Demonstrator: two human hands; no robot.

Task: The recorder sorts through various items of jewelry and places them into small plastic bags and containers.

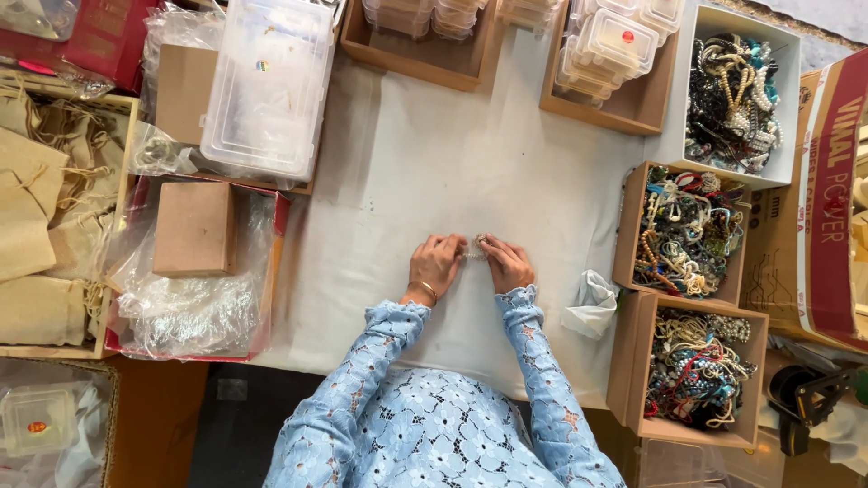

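Observation:
Both of my hands meet on the white cloth point(434, 172) covering the table. My left hand point(436, 263), with a gold bangle on the wrist, and my right hand point(507, 265) pinch a small pale beaded piece point(476, 246) between their fingertips. The piece is mostly hidden by the fingers. My sleeves are light blue lace.
Cardboard boxes of tangled bead necklaces point(687, 230) point(698, 366) and a white box of them point(734, 95) line the right side. A crumpled white bag point(591, 305) lies beside them. Clear plastic containers point(268, 86) point(615, 45) stand at the back; a small brown box point(194, 228) on plastic and burlap pouches point(41, 212) lie left.

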